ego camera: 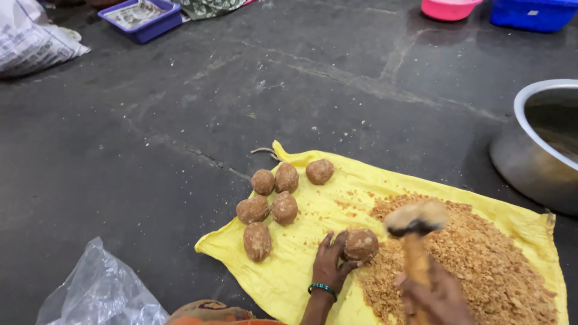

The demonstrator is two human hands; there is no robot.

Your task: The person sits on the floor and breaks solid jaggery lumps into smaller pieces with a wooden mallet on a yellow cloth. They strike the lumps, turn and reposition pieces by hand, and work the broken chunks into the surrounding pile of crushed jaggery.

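Your left hand lies low and forward, fingers spread and curled, palm turned toward the right — a green bangle circles its wrist. Your right hand sits nearer you, fist closed in a firm grip, blurred with motion. Both forearms enter from the bottom edge.

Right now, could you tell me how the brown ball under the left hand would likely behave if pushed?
The brown ball looks rounded, so it would probably roll unless the left hand steadies it. The crumbled heap beside it suggests it may break under a blow. It seems dense and heavy for its size.
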